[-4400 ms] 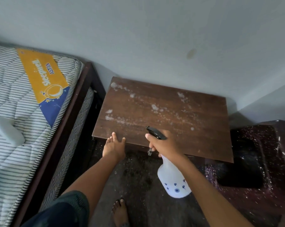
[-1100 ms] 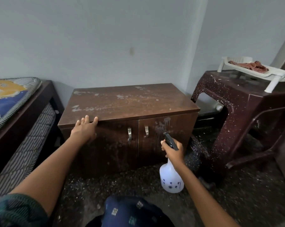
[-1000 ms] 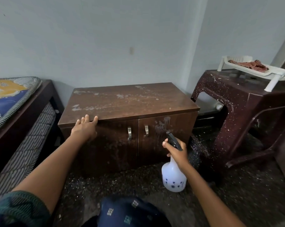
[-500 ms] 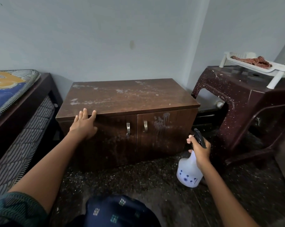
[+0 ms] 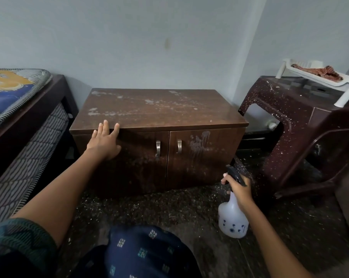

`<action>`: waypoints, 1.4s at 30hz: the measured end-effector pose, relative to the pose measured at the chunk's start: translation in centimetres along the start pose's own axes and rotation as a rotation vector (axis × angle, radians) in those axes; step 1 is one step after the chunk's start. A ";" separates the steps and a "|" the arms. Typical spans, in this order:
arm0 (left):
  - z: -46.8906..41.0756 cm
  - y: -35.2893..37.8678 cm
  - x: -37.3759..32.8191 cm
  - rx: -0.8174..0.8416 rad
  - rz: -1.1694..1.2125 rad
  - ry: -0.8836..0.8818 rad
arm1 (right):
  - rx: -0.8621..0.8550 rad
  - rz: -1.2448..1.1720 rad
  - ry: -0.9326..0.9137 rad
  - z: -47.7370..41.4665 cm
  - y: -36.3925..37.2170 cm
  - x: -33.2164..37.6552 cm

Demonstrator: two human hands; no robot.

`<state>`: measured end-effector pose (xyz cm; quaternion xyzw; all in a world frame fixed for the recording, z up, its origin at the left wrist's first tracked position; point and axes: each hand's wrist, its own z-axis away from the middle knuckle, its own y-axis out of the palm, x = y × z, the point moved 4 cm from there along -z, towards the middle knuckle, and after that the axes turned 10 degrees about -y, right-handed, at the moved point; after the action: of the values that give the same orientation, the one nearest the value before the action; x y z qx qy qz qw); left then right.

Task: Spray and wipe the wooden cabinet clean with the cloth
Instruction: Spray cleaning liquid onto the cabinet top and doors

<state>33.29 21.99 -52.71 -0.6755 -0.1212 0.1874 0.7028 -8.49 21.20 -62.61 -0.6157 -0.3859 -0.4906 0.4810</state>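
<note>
Landmark: wooden cabinet (image 5: 159,109), low, two doors, set against the wall (image 5: 149,37).
Cabinet top: brown, with pale dusty blotches along the back and left parts.
Cabinet doors: both closed; two metal handles (image 5: 158,148) side by side at the centre seam.
Right door: whitish wet streaks (image 5: 199,141) running down its upper part.
Left hand (image 5: 104,140): fingers straight and spread, laid flat over the cabinet's front top edge at the left end, palm against the left door; it holds nothing.
Right hand (image 5: 239,189): fingers wrapped round the neck and black trigger head of the spray bottle (image 5: 232,219), low in front of the cabinet's right corner.
Spray bottle: white, small blue flower print, upright, nozzle pointing toward the cabinet; whether its base touches the floor (image 5: 169,209) cannot be told.
Cloth (image 5: 318,72): reddish-brown, crumpled, lying on a white rack (image 5: 310,81), well to the right of the cabinet; neither hand is near it.
Rack support: dark speckled worktop (image 5: 289,109), just right of the cabinet.
Left of cabinet: bed (image 5: 29,109) with a striped mattress.
Floor: dark, speckled.
</note>
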 end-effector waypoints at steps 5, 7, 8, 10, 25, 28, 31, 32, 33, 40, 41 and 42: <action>0.5 0.2 0.2 0.026 0.109 -0.015 | 0.025 0.065 -0.013 1.0 2.4 -0.1; 1.4 0.4 -0.5 -0.049 0.171 -0.031 | 0.104 0.064 -0.010 1.3 3.3 0.4; 2.1 0.6 -1.4 -0.111 0.212 -0.028 | 0.144 0.049 -0.007 1.4 3.8 0.7; 4.2 1.6 -4.0 -0.211 0.324 -0.004 | 0.196 0.026 -0.033 1.7 4.7 0.9; 11.2 7.7 -12.9 0.239 0.549 -0.044 | 0.139 0.054 -0.018 1.0 4.6 -0.7; 11.2 7.9 -13.8 0.243 0.521 -0.017 | 0.045 0.065 -0.002 0.2 2.4 -1.4; 11.1 8.0 -14.3 0.249 0.515 0.009 | -0.120 0.122 0.073 -1.1 0.4 -2.4; 11.2 8.1 -14.4 0.255 0.512 0.014 | -0.174 0.120 0.097 -1.5 -0.2 -2.9; 11.2 8.2 -14.4 0.263 0.505 0.017 | -0.213 0.118 0.123 -1.6 -0.7 -3.1; 10.9 8.7 -13.6 0.279 0.468 -0.008 | -0.144 0.185 0.107 -1.3 -0.7 -4.1; 10.8 8.8 -13.4 0.279 0.467 -0.020 | -0.106 0.212 0.090 -1.0 -0.3 -4.0; 10.8 8.9 -13.2 0.282 0.463 -0.029 | -0.072 0.231 0.069 -0.8 0.2 -3.9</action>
<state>15.93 26.31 -59.84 -0.5778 0.0540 0.3677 0.7267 -9.35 20.36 -66.41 -0.6556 -0.2776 -0.4664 0.5250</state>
